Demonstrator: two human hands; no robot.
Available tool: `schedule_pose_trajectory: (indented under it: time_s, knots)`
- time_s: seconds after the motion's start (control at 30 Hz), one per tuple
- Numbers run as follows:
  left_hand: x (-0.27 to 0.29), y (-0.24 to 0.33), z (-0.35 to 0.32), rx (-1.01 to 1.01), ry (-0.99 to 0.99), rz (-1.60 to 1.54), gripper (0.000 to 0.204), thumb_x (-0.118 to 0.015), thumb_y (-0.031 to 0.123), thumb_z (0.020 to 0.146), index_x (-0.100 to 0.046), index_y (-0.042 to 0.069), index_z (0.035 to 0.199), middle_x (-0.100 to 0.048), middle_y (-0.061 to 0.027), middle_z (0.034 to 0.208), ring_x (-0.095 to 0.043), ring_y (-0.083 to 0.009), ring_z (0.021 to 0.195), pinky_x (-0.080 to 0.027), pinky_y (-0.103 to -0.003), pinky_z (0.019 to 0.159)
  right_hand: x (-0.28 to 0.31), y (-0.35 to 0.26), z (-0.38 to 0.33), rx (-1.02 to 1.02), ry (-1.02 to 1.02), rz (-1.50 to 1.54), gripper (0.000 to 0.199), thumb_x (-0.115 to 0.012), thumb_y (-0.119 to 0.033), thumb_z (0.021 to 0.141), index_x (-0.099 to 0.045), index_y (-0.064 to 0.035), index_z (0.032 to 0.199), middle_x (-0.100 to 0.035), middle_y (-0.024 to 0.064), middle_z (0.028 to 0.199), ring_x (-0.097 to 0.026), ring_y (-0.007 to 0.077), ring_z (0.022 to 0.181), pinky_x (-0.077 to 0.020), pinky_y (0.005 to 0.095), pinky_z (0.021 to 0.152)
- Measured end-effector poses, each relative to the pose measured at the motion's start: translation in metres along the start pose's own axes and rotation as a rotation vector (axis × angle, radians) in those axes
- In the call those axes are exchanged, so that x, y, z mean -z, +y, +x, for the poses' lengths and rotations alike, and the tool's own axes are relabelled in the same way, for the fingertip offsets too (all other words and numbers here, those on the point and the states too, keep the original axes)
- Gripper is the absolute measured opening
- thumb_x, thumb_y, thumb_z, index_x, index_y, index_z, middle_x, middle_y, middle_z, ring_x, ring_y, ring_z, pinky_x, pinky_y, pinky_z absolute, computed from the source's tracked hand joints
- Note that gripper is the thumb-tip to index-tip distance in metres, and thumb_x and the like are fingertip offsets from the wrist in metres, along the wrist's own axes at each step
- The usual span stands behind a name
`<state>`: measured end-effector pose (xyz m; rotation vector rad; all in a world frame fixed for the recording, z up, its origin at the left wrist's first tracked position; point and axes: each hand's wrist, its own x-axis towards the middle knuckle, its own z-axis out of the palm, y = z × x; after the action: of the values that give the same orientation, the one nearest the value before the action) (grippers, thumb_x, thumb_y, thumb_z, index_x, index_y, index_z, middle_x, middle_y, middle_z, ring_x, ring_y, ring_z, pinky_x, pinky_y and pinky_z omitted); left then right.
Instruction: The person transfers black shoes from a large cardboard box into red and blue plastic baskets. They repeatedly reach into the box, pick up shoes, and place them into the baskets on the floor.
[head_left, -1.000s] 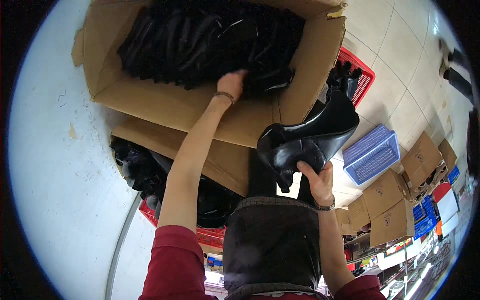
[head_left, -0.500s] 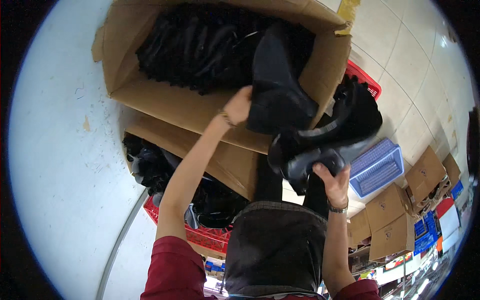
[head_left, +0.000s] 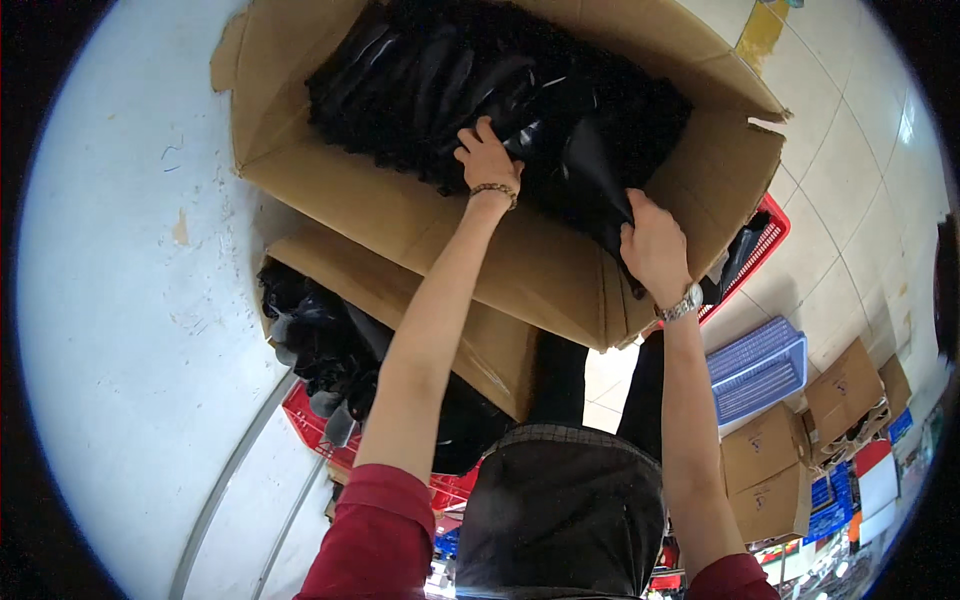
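Observation:
A large open cardboard box (head_left: pixel 400 210) holds a dense row of black boot uppers (head_left: pixel 440 80), with shiny faces and fuzzy dark edges. My left hand (head_left: pixel 490 162) rests on the near side of this row, fingers spread, gripping nothing that I can see. At the row's right end, my right hand (head_left: pixel 655 240) is closed on a black boot upper (head_left: pixel 595 165), which lies tilted inside the box. The fingertips of the right hand are partly hidden behind it.
Below the big box, another cardboard box (head_left: pixel 480 365) and a red crate (head_left: pixel 310 420) hold more black pieces (head_left: pixel 320 340). A red basket (head_left: pixel 770 235) stands beyond the right wall. Blue baskets (head_left: pixel 760 370) and cartons (head_left: pixel 770 490) stand farther right. A white wall (head_left: pixel 130 300) borders the left.
Both hands have moved up into the box. The boot uppers held outside its near right edge are gone from there; one now lies in the box under my right hand. My left hand has spread its fingers.

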<state>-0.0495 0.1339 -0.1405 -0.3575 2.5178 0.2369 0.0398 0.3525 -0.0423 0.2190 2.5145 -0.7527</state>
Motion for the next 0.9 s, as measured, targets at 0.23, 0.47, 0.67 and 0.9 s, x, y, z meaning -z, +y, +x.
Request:
schedule_pose_trajectory:
  time_s: [0.23, 0.47, 0.67, 0.9]
  knots:
    - [-0.030, 0.004, -0.033, -0.001, -0.039, -0.405, 0.048, -0.080, 0.029, 0.075, -0.067, 0.006, 0.115, -0.056, -0.0253, 0.116, -0.061, -0.0406, 0.103, -0.050, -0.045, 0.094, 0.015, -0.028, 0.054, 0.099, 0.639, -0.213, 0.035, -0.060, -0.005, 0.085, -0.061, -0.0055, 0.120, -0.067, 0.0211, 0.106, -0.064, 0.0386, 0.098, -0.0513, 0.0461, 0.088]
    - [-0.048, 0.060, -0.133, -0.981, -0.615, -0.423, 0.041, -0.064, 0.026, 0.088, -0.060, 0.006, 0.124, -0.066, -0.0212, 0.113, -0.062, -0.0338, 0.107, -0.049, -0.044, 0.095, -0.081, -0.024, 0.091, 0.435, 0.017, 0.107, 0.037, -0.060, -0.019, 0.091, -0.062, -0.0138, 0.128, -0.063, 0.0145, 0.127, -0.058, 0.0351, 0.116, -0.0429, 0.0472, 0.102]
    - [0.046, -0.047, -0.016, -0.622, 0.066, -0.132, 0.037, -0.064, 0.011, 0.082, -0.063, 0.003, 0.118, -0.062, -0.0214, 0.109, -0.059, -0.0373, 0.104, -0.049, -0.046, 0.089, -0.098, -0.023, 0.108, 0.100, -0.233, -0.126, 0.028, -0.056, -0.012, 0.086, -0.073, -0.0118, 0.108, -0.072, 0.0163, 0.103, -0.068, 0.0357, 0.097, -0.0486, 0.0523, 0.089]
    - [0.044, -0.109, 0.052, -0.303, -0.142, 0.062, 0.036, -0.067, 0.011, 0.082, -0.061, -0.003, 0.115, -0.059, -0.0194, 0.124, -0.058, -0.0338, 0.113, -0.048, -0.041, 0.096, -0.156, -0.137, 0.178, -0.632, -0.205, 0.744, 0.112, -0.074, -0.053, 0.079, -0.012, 0.0125, 0.146, -0.046, 0.0417, 0.129, -0.061, 0.0422, 0.113, -0.0517, 0.0457, 0.096]
